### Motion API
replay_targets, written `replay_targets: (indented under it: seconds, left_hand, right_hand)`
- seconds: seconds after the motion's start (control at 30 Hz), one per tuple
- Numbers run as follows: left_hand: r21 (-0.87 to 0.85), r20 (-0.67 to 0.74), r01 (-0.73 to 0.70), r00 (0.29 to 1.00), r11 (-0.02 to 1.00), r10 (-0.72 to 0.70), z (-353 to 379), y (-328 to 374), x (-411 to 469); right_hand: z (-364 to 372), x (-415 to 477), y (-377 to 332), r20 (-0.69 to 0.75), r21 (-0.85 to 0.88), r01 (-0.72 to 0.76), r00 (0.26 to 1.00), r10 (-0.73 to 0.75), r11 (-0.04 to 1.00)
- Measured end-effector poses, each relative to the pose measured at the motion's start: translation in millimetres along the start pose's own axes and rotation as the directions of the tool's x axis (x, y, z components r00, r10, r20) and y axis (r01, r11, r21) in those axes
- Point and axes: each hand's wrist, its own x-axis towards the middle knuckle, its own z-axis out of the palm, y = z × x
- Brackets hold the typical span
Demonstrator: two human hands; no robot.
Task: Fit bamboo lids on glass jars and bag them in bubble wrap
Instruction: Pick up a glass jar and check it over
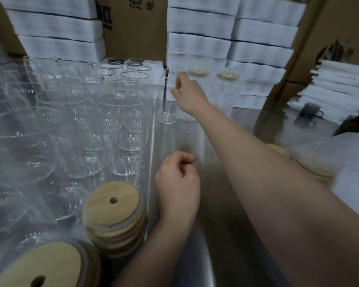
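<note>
While the right hand (187, 89) is stretched to the back of the bench (195, 137), its fingers curl at the rim of a lone jar (166, 112) standing just right of the main jar block (120, 108). With clear glass and blur, I can't tell whether the pinch is closed on the rim or sits just beside it. The left hand (177, 183) rests loosely curled at the front of the bench, holding nothing. The lid stack (113, 201) is just left of it, with a second stack (42, 264) at the near edge. Two lidded, bagged jars (197, 69) stand close behind the reaching hand.

Judgement: the step is fetching an empty jar for lidding. To do it well:
- Grip round the wall, not a fingertip rim pinch. At full stretch leverage is poor and the jar could swing.
- Lift straight up before pulling back. There's little side room between the bagged jars and the jar block.
- Set it down on the bare strip ahead of the left hand, which can take the top lid meanwhile.
- Seat the lid square and push flat. The pale ring under each lid looks like a press fit, so a tilted lid would likely jam.

Main risk is glass knocking glass.
</note>
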Motion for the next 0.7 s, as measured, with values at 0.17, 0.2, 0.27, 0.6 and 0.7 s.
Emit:
replay_targets:
  seconds: [0.17,0.2,0.27,0.6,0.7]
  left_hand:
    - [0.021,-0.036,-0.06,0.998,0.998,0.06,0,4,5]
    - [0.025,-0.045,-0.073,0.996,0.997,0.074,-1,4,5]
    - [0.0,-0.055,-0.112,0.992,0.994,0.112,0,6,4]
    - [-0.247,0.17,-0.252,0.939,0.936,0.298,-12,19,-14]
    - [-0.221,0.192,-0.266,0.931,0.938,0.31,-13,21,-15]
  right_hand:
    - [-7,-47,9,-0.184,0.258,0.042,0.983,0.007,0.965]
    - [-10,-59,10,-0.217,0.3,0.059,0.976,0.008,0.952]
    - [-19,-88,14,-0.292,0.358,0.118,0.956,-0.009,0.926]
    - [-36,-208,9,-0.453,0.514,0.331,0.888,-0.077,0.791]
    - [-33,-217,6,-0.479,0.541,0.322,0.877,-0.03,0.777]
